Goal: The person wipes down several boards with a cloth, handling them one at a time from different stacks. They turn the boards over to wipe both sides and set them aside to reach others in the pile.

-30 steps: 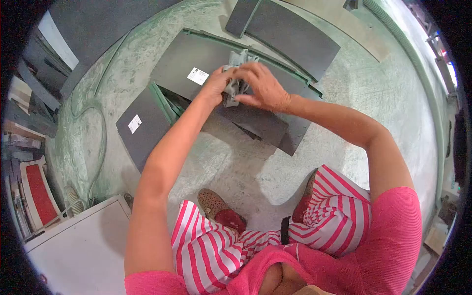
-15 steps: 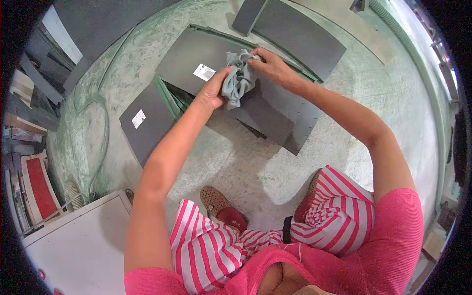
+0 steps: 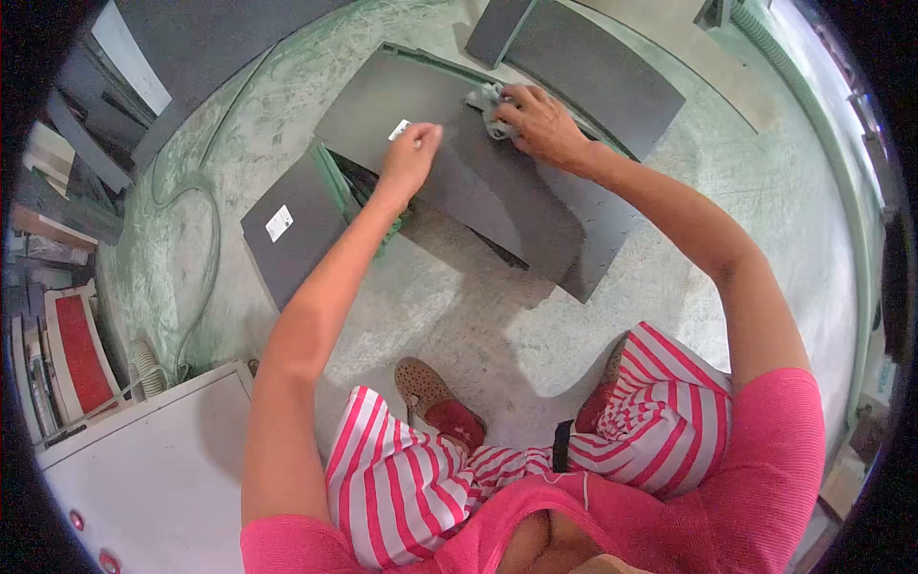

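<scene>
My right hand (image 3: 543,124) presses a crumpled grey cloth (image 3: 492,110) onto the upper part of a dark grey panel (image 3: 459,143), its fingers bent around the cloth. To the left, my left hand (image 3: 411,163) hovers over the same panel with its fingers curled in, and nothing shows in them. A white label (image 3: 399,128) on the panel lies partly behind the left fingers. Another dark panel (image 3: 296,225) with a white label (image 3: 278,223) sits at the left, beside green-edged pieces (image 3: 335,182).
More dark panels (image 3: 593,67) lie at the back right. A white cabinet top (image 3: 153,469) stands at the lower left, near a ribbed hose (image 3: 146,368). Boards lean along the left wall. A long hose (image 3: 841,182) runs down the right side.
My left hand has let go of the cloth and drawn apart from it. The right hand has brought the cloth to the right and down against the panel, where it looks more bunched.
</scene>
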Demonstrator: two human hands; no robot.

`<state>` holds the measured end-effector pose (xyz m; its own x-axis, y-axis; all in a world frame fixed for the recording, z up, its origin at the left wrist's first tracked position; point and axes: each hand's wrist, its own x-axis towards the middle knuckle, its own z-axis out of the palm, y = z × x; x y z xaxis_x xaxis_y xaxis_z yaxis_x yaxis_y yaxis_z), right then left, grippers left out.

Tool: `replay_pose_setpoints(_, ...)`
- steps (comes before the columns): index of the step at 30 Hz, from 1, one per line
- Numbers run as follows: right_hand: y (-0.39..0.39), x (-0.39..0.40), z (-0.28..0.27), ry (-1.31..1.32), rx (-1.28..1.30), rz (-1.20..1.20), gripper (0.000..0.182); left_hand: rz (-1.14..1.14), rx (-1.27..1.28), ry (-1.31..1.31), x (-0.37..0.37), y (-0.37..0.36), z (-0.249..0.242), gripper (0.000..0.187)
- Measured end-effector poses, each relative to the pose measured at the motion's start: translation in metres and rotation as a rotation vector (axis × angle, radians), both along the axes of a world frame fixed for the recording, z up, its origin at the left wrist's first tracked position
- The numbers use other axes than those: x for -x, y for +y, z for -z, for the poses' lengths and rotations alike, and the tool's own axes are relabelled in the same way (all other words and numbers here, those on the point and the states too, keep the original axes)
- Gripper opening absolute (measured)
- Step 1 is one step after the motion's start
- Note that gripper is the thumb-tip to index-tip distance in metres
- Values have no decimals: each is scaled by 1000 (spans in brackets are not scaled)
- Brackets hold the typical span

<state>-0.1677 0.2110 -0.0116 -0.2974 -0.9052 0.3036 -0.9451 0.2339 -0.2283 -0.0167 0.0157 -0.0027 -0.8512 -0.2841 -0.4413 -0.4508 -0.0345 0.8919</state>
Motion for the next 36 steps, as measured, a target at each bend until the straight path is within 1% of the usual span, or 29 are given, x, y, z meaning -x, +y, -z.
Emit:
replay_pose_setpoints(1, -2, -2, 2, 166, -6, 23, 35, 30, 390, 81, -1, -13, 7, 48)
replay_pose_setpoints(2, 2, -11, 7, 183, -118, 0, 31, 60, 781, 162, -4, -22, 15, 46)
replay_pose_setpoints(3, 6, -32, 2, 198, -160, -79, 31, 56, 781, 164, -9, -28, 26, 46)
replay_pose_setpoints(4, 10, -56, -5, 214, -203, -159, 32, 87, 974, 230, -13, -32, 38, 46)
replay_pose_setpoints(5, 15, -79, -13, 196, -249, -259, 38, 121, 1169, 295, -14, -35, 47, 47)
replay_pose_setpoints(6, 15, -94, -17, 175, -297, -357, 44, 121, 1166, 297, -17, -37, 51, 47)
replay_pose_setpoints(7, 10, -94, -15, 173, -299, -354, 44, 164, 1227, 275, -21, -38, 56, 47)
replay_pose_setpoints(8, 2, -92, -13, 183, -263, -384, 48, 209, 1288, 253, -22, -39, 61, 46)
replay_pose_setpoints(9, -2, -88, -8, 189, -226, -416, 52, 215, 1284, 249, -22, -39, 63, 46)
replay_pose_setpoints(10, -8, -75, -3, 180, -227, -416, 52, 215, 1279, 238, -22, -38, 65, 47)
replay_pose_setpoints(12, -29, -32, 8, 361, -239, -137, 52, 220, 1271, 222, -24, -35, 67, 48)
replay_pose_setpoints(13, -35, -16, 11, 358, -239, -137, 52, 218, 1293, 190, -24, -32, 67, 48)
replay_pose_setpoints(15, -43, 4, 7, 201, -155, 96, 44, 209, 1320, 164, -24, -31, 64, 48)
replay_pose_setpoints(16, -40, -2, 7, 206, -154, 96, 44, 216, 1331, 173, -25, -31, 64, 48)
replay_pose_setpoints(18, -23, -36, 9, 340, -191, 61, 40, 216, 1340, 182, -25, -32, 64, 48)
replay_pose_setpoints(20, 3, -79, 3, 354, -214, -132, 39, 214, 1343, 214, -26, -32, 66, 48)
replay_pose_setpoints(21, 15, -95, 0, 351, -218, -136, 39, 213, 1338, 210, -26, -33, 68, 48)
replay_pose_setpoints(23, 35, -112, -7, 223, -186, -400, 39, 208, 1360, 232, -25, -33, 71, 48)
replay_pose_setpoints(24, 40, -108, -9, 219, -188, -398, 39, 212, 1356, 231, -25, -32, 71, 48)
replay_pose_setpoints(26, 50, -90, -14, 192, -285, -315, 48, 200, 1367, 221, -25, -30, 69, 48)
replay_pose_setpoints(27, 52, -74, -14, 191, -286, -315, 48, 201, 1367, 222, -25, -29, 69, 48)
replay_pose_setpoints(29, 51, -38, -12, 219, -309, 7, 51, 207, 1375, 223, -25, -30, 69, 48)
replay_pose_setpoints(30, 52, -33, -15, 220, -306, 6, 51, 205, 1378, 223, -25, -30, 68, 48)
replay_pose_setpoints(32, 54, -28, -19, 132, -421, 196, 49, 214, 1381, 212, -26, -30, 67, 48)
replay_pose_setpoints(33, 55, -37, -19, 134, -421, 194, 49, 211, 1381, 211, -26, -30, 67, 48)
replay_pose_setpoints(35, 62, -78, -20, 277, -487, 79, 47, 209, 1383, 198, -26, -31, 68, 48)
replay_pose_setpoints(36, 67, -99, -23, 260, -463, -30, 46, 211, 1380, 199, -26, -31, 71, 48)
